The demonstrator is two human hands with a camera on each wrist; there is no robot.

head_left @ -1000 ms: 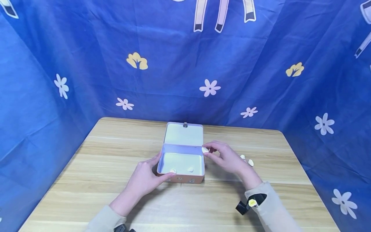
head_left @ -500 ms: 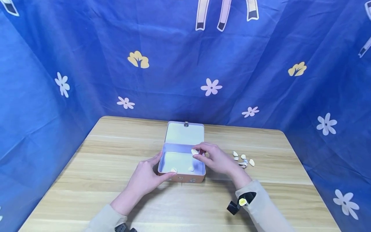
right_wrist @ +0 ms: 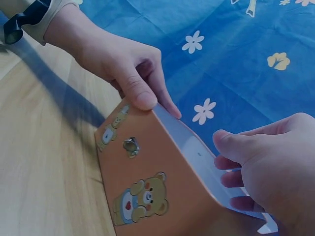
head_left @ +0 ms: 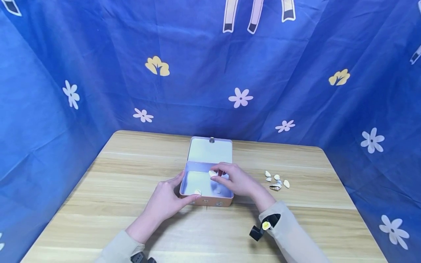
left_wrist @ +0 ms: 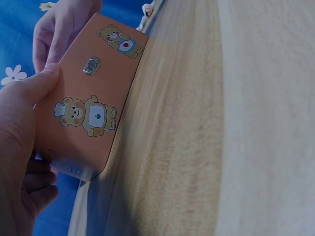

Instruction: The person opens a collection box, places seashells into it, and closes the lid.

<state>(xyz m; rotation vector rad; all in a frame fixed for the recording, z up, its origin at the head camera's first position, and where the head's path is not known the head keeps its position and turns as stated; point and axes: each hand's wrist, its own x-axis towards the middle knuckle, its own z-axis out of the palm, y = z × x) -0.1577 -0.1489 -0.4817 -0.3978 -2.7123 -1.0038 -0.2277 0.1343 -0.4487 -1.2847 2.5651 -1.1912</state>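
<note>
An orange tin box (head_left: 210,202) with bear pictures on its front stands on the table, its white-lined lid (head_left: 210,150) tipped back. My left hand (head_left: 166,199) grips its left front corner, thumb on the front rim and fingers along the side. Above the box's inside, my right hand (head_left: 235,179) pinches a white seashell (head_left: 212,173) between thumb and fingers. Another pale shell (head_left: 197,192) lies in the box near my left thumb. A second one by the front wall sits in shadow. In the right wrist view the pinched shell is hidden.
Several shells (head_left: 277,177) lie in a loose group on the wooden table (head_left: 131,157), right of the box. Blue patterned cloth (head_left: 197,73) hangs behind the table and at both sides. A metal clasp (left_wrist: 92,65) is on the box's front.
My right hand has carried the pinched shell leftward from the box's right edge to over its inside. The shells on the right have come into fuller view. My left hand stays on the box.
</note>
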